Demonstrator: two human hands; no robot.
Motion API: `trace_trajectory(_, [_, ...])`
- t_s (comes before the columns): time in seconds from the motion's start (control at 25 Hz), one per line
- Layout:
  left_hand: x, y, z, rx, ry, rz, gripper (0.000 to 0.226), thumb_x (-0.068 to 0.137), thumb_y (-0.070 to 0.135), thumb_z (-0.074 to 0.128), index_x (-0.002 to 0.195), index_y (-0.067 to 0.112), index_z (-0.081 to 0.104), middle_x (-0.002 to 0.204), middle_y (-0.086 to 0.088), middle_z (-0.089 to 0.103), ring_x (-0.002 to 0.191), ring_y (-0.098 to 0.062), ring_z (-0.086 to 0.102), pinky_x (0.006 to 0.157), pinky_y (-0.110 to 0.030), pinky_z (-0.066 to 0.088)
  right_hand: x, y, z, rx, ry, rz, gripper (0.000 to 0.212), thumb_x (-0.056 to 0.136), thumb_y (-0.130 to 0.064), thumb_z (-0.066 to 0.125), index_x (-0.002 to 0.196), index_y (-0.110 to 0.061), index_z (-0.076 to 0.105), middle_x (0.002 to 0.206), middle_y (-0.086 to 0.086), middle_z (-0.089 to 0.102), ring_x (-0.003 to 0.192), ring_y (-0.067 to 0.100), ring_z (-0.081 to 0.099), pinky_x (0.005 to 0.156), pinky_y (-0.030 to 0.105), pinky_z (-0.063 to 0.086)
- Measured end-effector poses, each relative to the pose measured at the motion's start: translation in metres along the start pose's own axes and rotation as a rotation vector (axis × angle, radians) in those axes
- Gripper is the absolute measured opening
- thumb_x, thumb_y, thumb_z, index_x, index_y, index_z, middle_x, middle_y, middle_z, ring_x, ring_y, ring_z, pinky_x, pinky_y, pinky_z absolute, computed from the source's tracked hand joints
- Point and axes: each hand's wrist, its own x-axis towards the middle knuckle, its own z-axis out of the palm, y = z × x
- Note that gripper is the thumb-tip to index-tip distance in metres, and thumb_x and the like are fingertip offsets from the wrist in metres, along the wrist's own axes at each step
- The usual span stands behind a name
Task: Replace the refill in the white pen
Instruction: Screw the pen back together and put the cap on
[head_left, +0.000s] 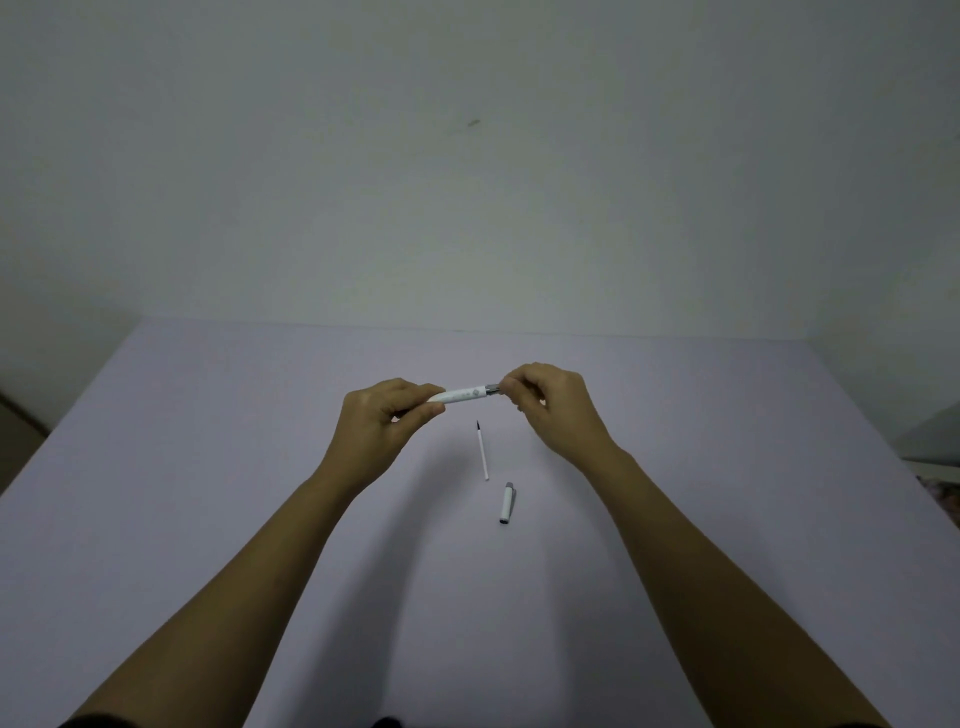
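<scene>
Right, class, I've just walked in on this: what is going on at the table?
A person holds a white pen barrel above the table with both hands. The left hand grips its white end, while the right hand pinches the grey end with its fingers, probably twisting it. A thin white refill and the pen's cap lie on the table below the hands, slightly apart. Whether another refill is inside the barrel cannot be seen.

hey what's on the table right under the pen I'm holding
A thin white refill and the pen cap lie on the table below the pen. Nothing else shows there.
</scene>
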Motion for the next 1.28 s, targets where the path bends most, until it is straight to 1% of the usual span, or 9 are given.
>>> trace_trajectory(0.08, [0.0, 0.002, -0.001, 0.008, 0.014, 0.033, 0.022, 0.08, 0.02, 0.065, 0.1, 0.011, 0.072, 0.073, 0.003, 0.065, 0.067, 0.006, 0.053, 0.06, -0.004, 0.037, 0.001, -0.004, -0.001, 0.029, -0.005, 0.066, 0.03, 0.093, -0.028, 0.052, 0.077, -0.011, 0.07, 0.062, 0.006, 0.058, 0.056, 0.016, 0.049, 0.056, 0.024, 0.039])
trace_trajectory(0.32, [0.001, 0.001, -0.002, 0.02, 0.052, -0.01, 0.02, 0.082, 0.013, 0.067, 0.101, 0.011, 0.071, 0.064, 0.003, 0.059, 0.063, 0.004, 0.052, 0.057, -0.004, 0.035, 0.003, -0.013, -0.003, 0.265, 0.012, 0.132, 0.002, 0.088, -0.021, 0.061, 0.09, -0.02, 0.062, 0.078, -0.004, 0.067, 0.074, 0.007, 0.067, 0.07, 0.011, 0.051])
trace_trajectory(0.52, [0.0, 0.002, -0.005, 0.007, 0.043, 0.005, 0.019, 0.082, 0.014, 0.066, 0.101, 0.012, 0.071, 0.064, 0.01, 0.058, 0.062, 0.003, 0.051, 0.057, -0.006, 0.035, 0.007, -0.014, -0.003, 0.169, 0.029, 0.117, 0.021, 0.091, -0.029, 0.055, 0.079, -0.014, 0.065, 0.071, 0.0, 0.066, 0.059, -0.003, 0.062, 0.064, 0.012, 0.048])
trace_trajectory(0.64, [0.0, 0.002, -0.004, 0.006, 0.06, -0.01, 0.018, 0.083, 0.015, 0.066, 0.1, 0.012, 0.071, 0.062, 0.002, 0.058, 0.061, 0.001, 0.051, 0.055, -0.007, 0.035, 0.008, -0.018, 0.0, 0.204, 0.041, 0.114, 0.01, 0.087, -0.027, 0.062, 0.095, -0.023, 0.058, 0.078, -0.002, 0.064, 0.063, -0.004, 0.058, 0.064, 0.009, 0.046])
trace_trajectory(0.8, [-0.002, 0.0, -0.005, -0.006, 0.087, -0.039, 0.016, 0.084, 0.016, 0.065, 0.098, 0.013, 0.072, 0.058, 0.014, 0.053, 0.058, 0.0, 0.05, 0.054, -0.007, 0.034, 0.008, -0.017, -0.002, 0.231, -0.002, 0.08, 0.008, 0.086, -0.014, 0.063, 0.092, -0.02, 0.064, 0.081, -0.004, 0.066, 0.073, 0.002, 0.064, 0.068, 0.009, 0.05])
trace_trajectory(0.92, [-0.003, 0.0, -0.006, -0.036, 0.091, -0.032, 0.016, 0.084, 0.019, 0.064, 0.098, 0.016, 0.072, 0.058, 0.015, 0.056, 0.057, -0.003, 0.048, 0.053, -0.009, 0.033, 0.011, -0.018, -0.003, 0.134, 0.002, 0.078, 0.012, 0.089, -0.022, 0.059, 0.091, -0.014, 0.068, 0.08, 0.008, 0.07, 0.076, 0.018, 0.068, 0.065, 0.014, 0.049])
trace_trajectory(1.08, [-0.003, 0.0, -0.006, -0.035, 0.102, -0.032, 0.016, 0.084, 0.019, 0.064, 0.098, 0.014, 0.072, 0.059, 0.009, 0.055, 0.058, -0.008, 0.048, 0.053, -0.012, 0.033, 0.011, -0.021, -0.003, 0.196, -0.035, 0.014, 0.012, 0.088, -0.019, 0.06, 0.1, -0.022, 0.06, 0.09, 0.003, 0.066, 0.086, 0.015, 0.066, 0.078, 0.017, 0.052])
trace_trajectory(1.2, [-0.003, 0.0, -0.006, -0.052, 0.098, -0.032, 0.016, 0.084, 0.019, 0.064, 0.097, 0.015, 0.072, 0.057, 0.015, 0.056, 0.059, -0.008, 0.049, 0.053, -0.011, 0.034, 0.014, -0.018, -0.003, 0.085, -0.034, 0.014, 0.008, 0.09, -0.023, 0.056, 0.087, -0.02, 0.063, 0.079, 0.007, 0.069, 0.077, 0.024, 0.067, 0.068, 0.024, 0.049])
trace_trajectory(1.28, [-0.003, 0.001, -0.006, -0.049, 0.1, -0.029, 0.016, 0.084, 0.019, 0.064, 0.097, 0.015, 0.072, 0.058, 0.012, 0.056, 0.06, -0.012, 0.05, 0.054, -0.013, 0.034, 0.014, -0.019, -0.005, 0.07, -0.049, 0.003, 0.013, 0.09, -0.026, 0.057, 0.098, -0.018, 0.063, 0.085, 0.003, 0.067, 0.079, 0.016, 0.065, 0.071, 0.017, 0.049])
